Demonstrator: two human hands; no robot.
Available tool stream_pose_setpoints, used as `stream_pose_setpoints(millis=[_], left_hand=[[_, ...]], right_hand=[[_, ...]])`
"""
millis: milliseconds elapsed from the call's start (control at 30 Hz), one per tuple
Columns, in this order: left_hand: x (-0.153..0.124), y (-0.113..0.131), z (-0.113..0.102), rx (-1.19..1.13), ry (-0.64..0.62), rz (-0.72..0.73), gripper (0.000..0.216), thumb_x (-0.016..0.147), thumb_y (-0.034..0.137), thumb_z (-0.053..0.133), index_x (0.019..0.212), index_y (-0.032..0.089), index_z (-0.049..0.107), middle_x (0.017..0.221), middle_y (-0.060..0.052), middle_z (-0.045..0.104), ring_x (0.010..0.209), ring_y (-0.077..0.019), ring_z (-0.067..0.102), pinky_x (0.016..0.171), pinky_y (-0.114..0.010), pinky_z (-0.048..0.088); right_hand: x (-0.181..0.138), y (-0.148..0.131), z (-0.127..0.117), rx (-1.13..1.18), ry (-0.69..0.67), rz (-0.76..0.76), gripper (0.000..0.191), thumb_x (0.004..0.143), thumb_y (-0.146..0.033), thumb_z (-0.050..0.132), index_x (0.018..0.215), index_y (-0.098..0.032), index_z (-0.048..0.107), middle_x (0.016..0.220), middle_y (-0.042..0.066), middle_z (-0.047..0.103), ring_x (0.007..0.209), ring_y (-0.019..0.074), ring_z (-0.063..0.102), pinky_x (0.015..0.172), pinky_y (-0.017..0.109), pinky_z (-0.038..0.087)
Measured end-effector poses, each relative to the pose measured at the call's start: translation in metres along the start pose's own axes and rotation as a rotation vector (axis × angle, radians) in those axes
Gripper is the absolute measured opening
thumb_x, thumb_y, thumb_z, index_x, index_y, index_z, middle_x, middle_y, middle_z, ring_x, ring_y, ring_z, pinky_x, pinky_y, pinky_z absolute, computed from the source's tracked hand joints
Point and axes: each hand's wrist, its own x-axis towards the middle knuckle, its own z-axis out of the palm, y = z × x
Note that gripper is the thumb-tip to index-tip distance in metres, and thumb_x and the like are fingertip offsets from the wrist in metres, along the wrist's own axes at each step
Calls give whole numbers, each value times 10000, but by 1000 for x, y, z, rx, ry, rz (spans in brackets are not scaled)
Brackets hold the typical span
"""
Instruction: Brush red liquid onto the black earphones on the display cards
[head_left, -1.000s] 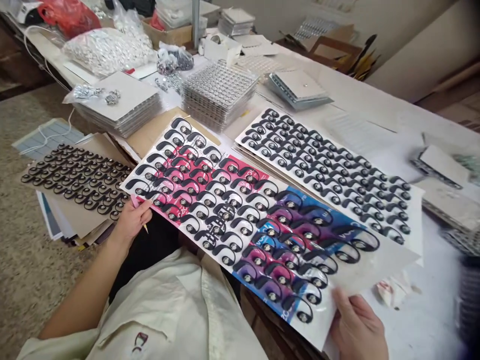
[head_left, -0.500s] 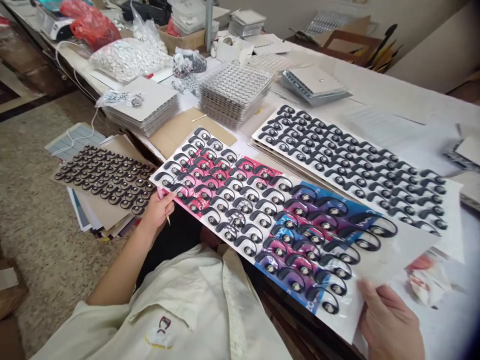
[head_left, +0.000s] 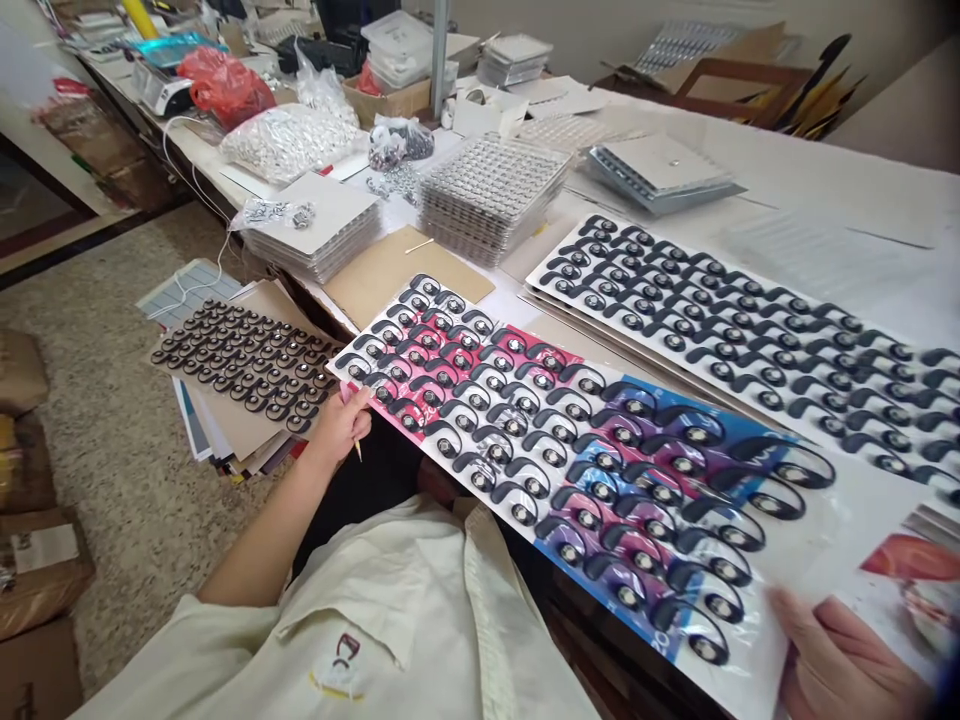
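A long printed sheet (head_left: 832, 545) in pink, white and blue, carrying rows of black curved hook-like pieces with round metal centres, slants between my hands. My left hand (head_left: 341, 425) is closed on its left corner. A thin stick (head_left: 358, 452) with a yellowish tip also pokes out below those fingers. At the lower right, my right hand (head_left: 840, 660) grips the bare whitish end, thumb on top and other fingers partly hidden beneath. Beyond it on the table lies a white sheet (head_left: 537, 280) with similar black pieces.
Below the table's left edge, a brown board (head_left: 234, 428) with dark hook-like pieces lies on a pile of sheets. On the table are cardboard (head_left: 379, 268), a stack of clear trays (head_left: 487, 190), a bag of white pieces (head_left: 289, 140) and a red bag (head_left: 225, 85).
The view has turned a little left, so everything shifts right in the picture. Both hands keep their hold on the printed sheet, which stays at much the same slant.
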Motion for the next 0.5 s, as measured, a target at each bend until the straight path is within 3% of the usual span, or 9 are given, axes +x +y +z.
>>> stream_pose_setpoints(millis=[67,200,367,500], left_hand=[[-1,-1,0,5,2,-20,488,711,544,738,663,167,431,502,96,432,286,10,249,313,-144,202],[-9,-1,3,2,-22,-50,547,712,596,712,610,177,376,452,110,360,279,3,228,306,-139,204],[-20,-5,2,16,-83,-42,499,685,442,800,611,173,387,399,139,242,280,1,220,314,-115,193],[-16,-7,-3,18,-123,-11,420,740,381,771,608,167,435,434,118,265,313,-6,267,352,-133,255]], right_hand=[[3,1,0,21,1,10,382,394,-283,860,736,-219,702,909,49,711,716,123,615,517,150,515],[4,-6,-3,80,67,198,499,295,-188,854,759,-216,671,737,-8,694,555,109,598,460,164,508],[-7,-21,-3,102,-277,268,514,429,-234,863,897,-195,657,713,6,715,594,185,667,543,270,562],[-8,-25,-1,189,-255,252,520,495,-331,852,953,-179,658,737,27,725,679,220,697,594,320,572]])
